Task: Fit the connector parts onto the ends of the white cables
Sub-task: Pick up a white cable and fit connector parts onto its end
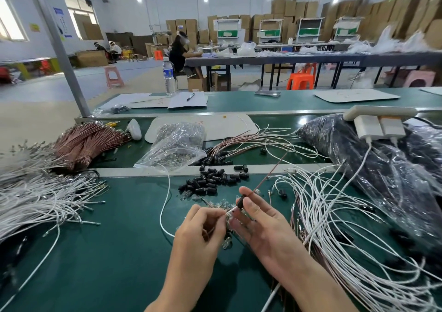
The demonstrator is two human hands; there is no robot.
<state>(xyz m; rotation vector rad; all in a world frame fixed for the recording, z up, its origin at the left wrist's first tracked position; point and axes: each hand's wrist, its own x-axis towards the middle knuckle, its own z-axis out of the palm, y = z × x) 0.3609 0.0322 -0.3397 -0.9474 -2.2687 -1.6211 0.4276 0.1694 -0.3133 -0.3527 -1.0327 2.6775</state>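
Note:
My left hand pinches the end of a white cable that loops up and back over the green mat. My right hand pinches a small black connector part with a thin brown wire running out of its far side. The cable's metal tip meets the black part between my fingertips. A pile of loose black connector parts lies just beyond my hands. Small clear parts lie on the mat under my hands.
Loose white cables spread at the right, and another heap of white cables at the left. Behind are bundled brown wires, a clear bag of parts and a black plastic bag. A water bottle stands farther back.

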